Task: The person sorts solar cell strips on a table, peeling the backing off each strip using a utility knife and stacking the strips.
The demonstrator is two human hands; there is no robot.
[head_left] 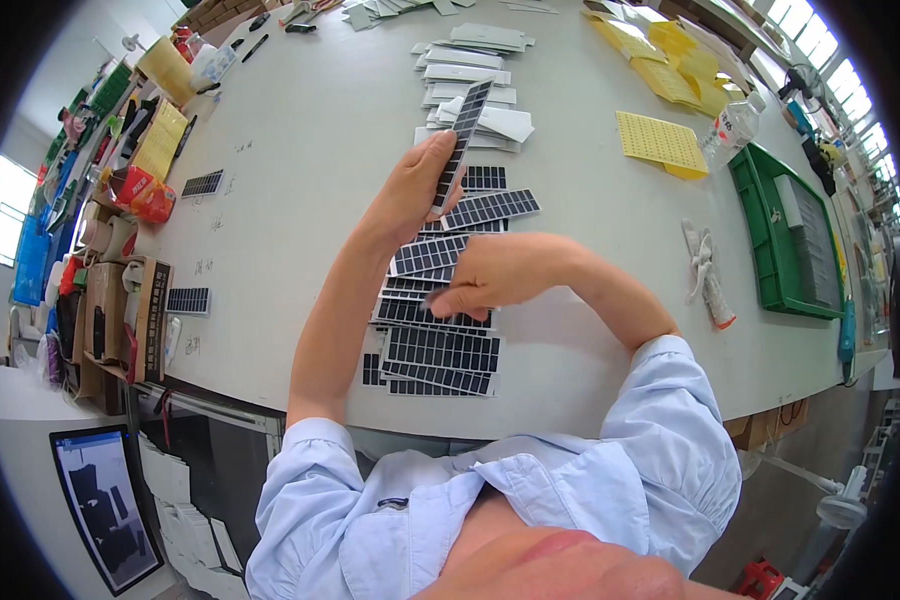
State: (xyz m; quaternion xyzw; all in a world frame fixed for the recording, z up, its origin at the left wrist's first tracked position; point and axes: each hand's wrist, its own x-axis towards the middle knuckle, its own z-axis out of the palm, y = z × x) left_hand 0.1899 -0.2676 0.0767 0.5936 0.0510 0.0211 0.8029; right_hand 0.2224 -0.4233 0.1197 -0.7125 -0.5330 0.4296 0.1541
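Note:
My left hand (417, 190) holds a dark gridded panel (467, 135) with a pale edge, tilted up above the table, thumb on its face. Just below and to the right, my right hand (480, 280) is over the pile of similar dark panels (440, 350), its thumb and fingers drawn together; whatever lies between its fingertips is too blurred to name. One loose panel (492, 208) lies slanted between the two hands. Beyond them, white flat pieces (470, 75) are stacked in an overlapping column.
Single panels (202, 184) lie at the left. On the right are a yellow dotted sheet (662, 143), a plastic bottle (735, 130), a green tray (763, 235) and white gloves (705, 275). A cardboard box (150, 320) stands at the left edge.

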